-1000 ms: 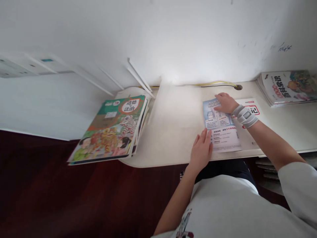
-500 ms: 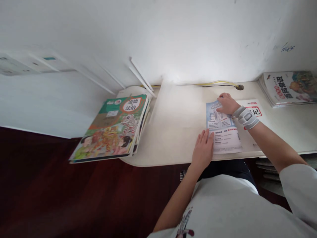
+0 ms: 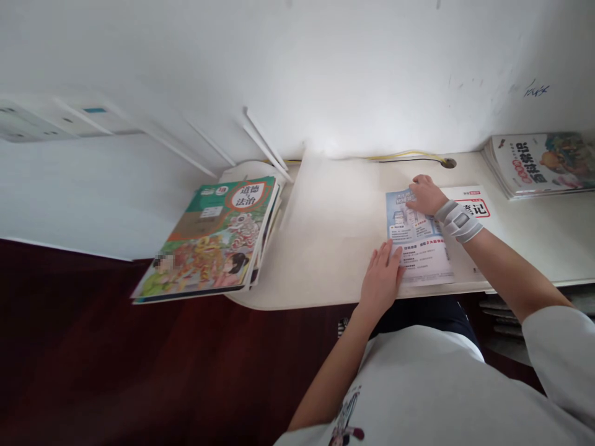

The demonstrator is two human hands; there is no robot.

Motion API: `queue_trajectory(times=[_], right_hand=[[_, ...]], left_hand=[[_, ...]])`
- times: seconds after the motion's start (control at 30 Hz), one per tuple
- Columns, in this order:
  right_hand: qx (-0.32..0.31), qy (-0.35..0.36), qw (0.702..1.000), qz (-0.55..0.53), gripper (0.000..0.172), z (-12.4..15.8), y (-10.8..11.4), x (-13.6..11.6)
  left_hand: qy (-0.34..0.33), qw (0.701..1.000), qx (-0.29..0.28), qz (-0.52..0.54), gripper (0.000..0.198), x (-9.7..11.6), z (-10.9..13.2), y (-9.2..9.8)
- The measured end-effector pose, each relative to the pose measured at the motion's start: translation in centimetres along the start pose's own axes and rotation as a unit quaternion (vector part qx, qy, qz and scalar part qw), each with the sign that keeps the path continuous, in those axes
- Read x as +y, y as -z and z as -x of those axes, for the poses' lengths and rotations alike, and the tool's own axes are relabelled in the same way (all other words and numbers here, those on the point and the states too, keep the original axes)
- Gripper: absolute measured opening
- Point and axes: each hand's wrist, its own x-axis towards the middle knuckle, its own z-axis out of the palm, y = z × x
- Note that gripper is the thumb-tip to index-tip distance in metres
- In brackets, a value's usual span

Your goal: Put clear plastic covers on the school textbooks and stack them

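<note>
A blue and white leaflet [image 3: 421, 244] lies on a white book with red lettering [image 3: 478, 207] near the desk's front edge. My left hand [image 3: 382, 275] rests flat with fingers stretched out, its fingertips on the leaflet's lower left edge. My right hand [image 3: 425, 193], with a grey band on the wrist, presses down on the leaflet's top, fingers curled and together.
A stack of colourful textbooks [image 3: 214, 238] overhangs the white desk's [image 3: 325, 235] left end. Another stack of books [image 3: 539, 162] sits at the back right. A yellow and a black cable [image 3: 409, 157] run along the wall to a hole. Dark red floor lies below left.
Both hands stay on the leaflet almost unchanged; only the view has shifted slightly.
</note>
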Motion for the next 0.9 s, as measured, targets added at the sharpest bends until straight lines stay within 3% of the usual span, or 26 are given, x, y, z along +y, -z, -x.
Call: queue_trajectory(times=[0.2,0.47,0.67,0.77,0.9], right_hand=[[0.006,-0.005,1.000,0.028,0.038,-0.3,-0.2,-0.3],[-0.019,0.056,0.998,-0.021,0.033,-0.9,0.4,0.6],[0.057,0.011,0.991,-0.118,0.037,-0.6,-0.7,0.5],[0.097,-0.013,0.981,-0.170,0.047,-0.4,-1.1,0.9],[0.148,-0.036,0.952,-0.267,0.062,1.0,-1.4,2.0]], left_hand=[[0.000,1.000,0.005,0.014,0.037,0.1,0.0,0.1],[-0.003,0.999,-0.010,0.033,0.037,0.2,-0.1,0.6],[-0.010,1.000,-0.001,0.018,0.036,0.2,-0.1,0.4],[-0.014,1.000,0.017,0.005,0.036,0.1,0.1,0.6],[-0.083,0.994,0.074,-0.016,0.048,0.7,0.7,1.3]])
